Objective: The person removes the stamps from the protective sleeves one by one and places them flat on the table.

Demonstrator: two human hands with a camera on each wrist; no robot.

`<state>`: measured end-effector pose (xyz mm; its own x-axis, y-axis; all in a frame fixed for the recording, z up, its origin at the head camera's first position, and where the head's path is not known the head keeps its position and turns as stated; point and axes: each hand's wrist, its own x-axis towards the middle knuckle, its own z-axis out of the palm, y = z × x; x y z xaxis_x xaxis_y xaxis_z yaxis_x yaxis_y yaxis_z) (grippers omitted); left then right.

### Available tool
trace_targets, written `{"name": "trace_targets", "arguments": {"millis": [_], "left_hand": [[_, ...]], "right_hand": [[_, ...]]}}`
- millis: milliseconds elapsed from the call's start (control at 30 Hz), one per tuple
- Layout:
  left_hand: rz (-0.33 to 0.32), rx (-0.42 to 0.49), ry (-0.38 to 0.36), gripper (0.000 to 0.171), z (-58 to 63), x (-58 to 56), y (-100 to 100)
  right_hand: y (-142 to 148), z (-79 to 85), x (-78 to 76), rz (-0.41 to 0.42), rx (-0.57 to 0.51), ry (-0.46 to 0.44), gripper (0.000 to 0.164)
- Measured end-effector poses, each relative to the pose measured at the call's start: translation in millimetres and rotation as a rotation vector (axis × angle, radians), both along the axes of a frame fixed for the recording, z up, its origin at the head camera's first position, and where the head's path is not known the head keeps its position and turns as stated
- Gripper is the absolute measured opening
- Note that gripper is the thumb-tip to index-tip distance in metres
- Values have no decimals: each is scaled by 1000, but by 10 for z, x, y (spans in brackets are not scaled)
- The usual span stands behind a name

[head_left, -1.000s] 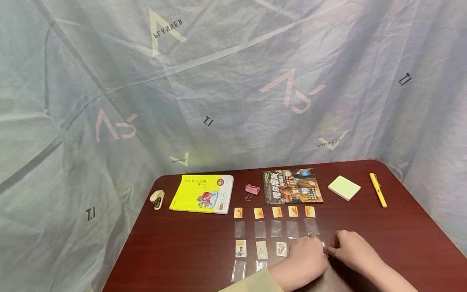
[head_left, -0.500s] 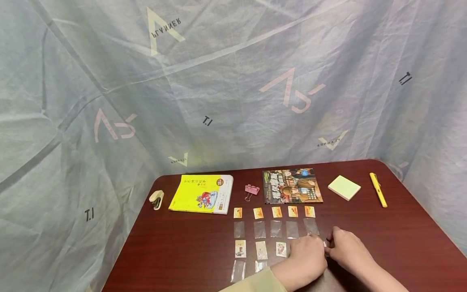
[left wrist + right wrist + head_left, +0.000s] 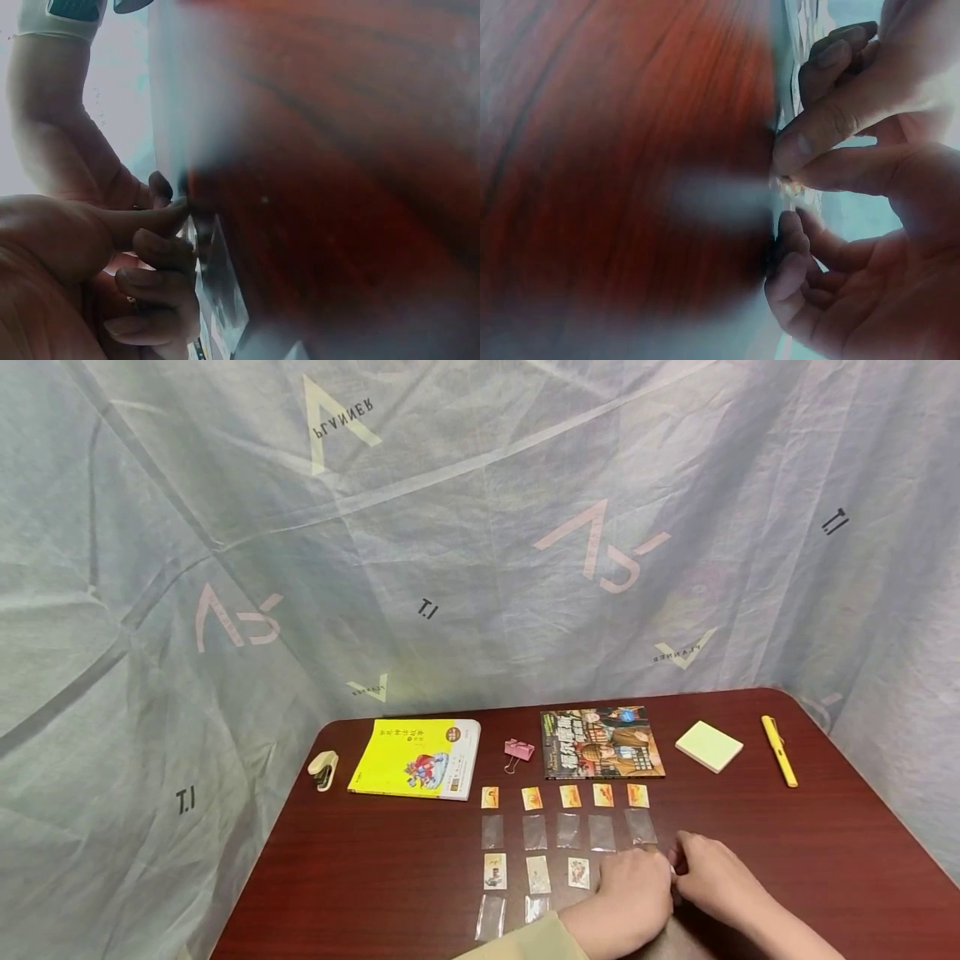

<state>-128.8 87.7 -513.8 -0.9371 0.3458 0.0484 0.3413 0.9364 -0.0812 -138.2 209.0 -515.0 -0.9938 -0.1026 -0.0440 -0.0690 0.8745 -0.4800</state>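
My left hand (image 3: 630, 893) and right hand (image 3: 712, 872) meet low over the table, at the right end of the lower row of picture cards. Both hands have thumb and fingers bent at a small picture card (image 3: 789, 186), a pale bit with some gold between the fingertips. My right hand pinches this card. My left hand appears to pinch a small clear plastic bag there, mostly hidden by the fingers. Close to my left fingers, the left wrist view shows another clear plastic bag (image 3: 225, 292). A card with a floral picture (image 3: 578, 872) lies left of my left hand.
Orange cards (image 3: 570, 796) line up above clear bags (image 3: 568, 831). Farther back lie a yellow book (image 3: 405, 756), pink binder clip (image 3: 518, 750), comic-style book (image 3: 600, 743), sticky notes (image 3: 708, 746) and yellow pen (image 3: 778, 752). A stapler (image 3: 322, 770) sits at left.
The small white piece between the hands shows less now. My right hand has shifted slightly left, closer to my left hand. The things on the table have not moved.
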Motion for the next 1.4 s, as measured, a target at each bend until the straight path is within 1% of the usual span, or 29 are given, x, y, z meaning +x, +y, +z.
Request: {"name": "trace_targets", "arguments": {"millis": [67,167,267,367,467,533,633,667,733,800,900,967,1067,1167,1200,1233,1267,1400], "left_hand": [[-17,14,-10,28,-13,-1,-18],[-43,92,-36,25,-10,-30,-85],[-51,259,-76,28,34,-87,-190],[-14,487,-134,25,104,-144,-306],[35,707,-192,31,156,-190,-419],[45,837,-226,31,172,-225,-491],[9,996,-288,19,165,-285,-588],[-11,1048,-319,14,158,-306,-616],[-54,1147,-398,7,143,-344,-660],[-87,1232,-485,4,132,-371,-700],[-133,1279,-551,4,136,-390,-749],[-159,1282,-553,7,139,-392,-771],[-190,1270,-534,9,145,-394,-796],[-196,1276,-537,8,144,-398,-815],[-194,1275,-538,8,143,-400,-821],[-188,1275,-540,7,141,-401,-826],[-178,1283,-546,7,134,-402,-829],[-136,1337,-598,7,110,-398,-840]], "right_hand": [[15,11,2,20,-72,-24,16],[61,44,-16,70,-220,-85,13],[118,94,-50,115,-383,-142,14],[157,147,-83,146,-535,-151,20],[163,187,-109,176,-681,-167,25],[163,202,-124,195,-778,-196,25],[164,203,-139,220,-913,-247,25],[164,200,-141,238,-959,-264,26],[164,188,-142,279,-1035,-289,25],[158,175,-145,326,-1108,-328,25],[148,151,-154,381,-1216,-410,28],[146,136,-162,418,-1284,-474,28],[145,113,-176,485,-1385,-559,29],[144,87,-194,534,-1444,-607,29],[140,80,-200,525,-1446,-617,29],[139,73,-204,512,-1436,-621,29],[134,65,-205,490,-1414,-601,28],[109,33,-188,370,-1276,-453,25]]}}
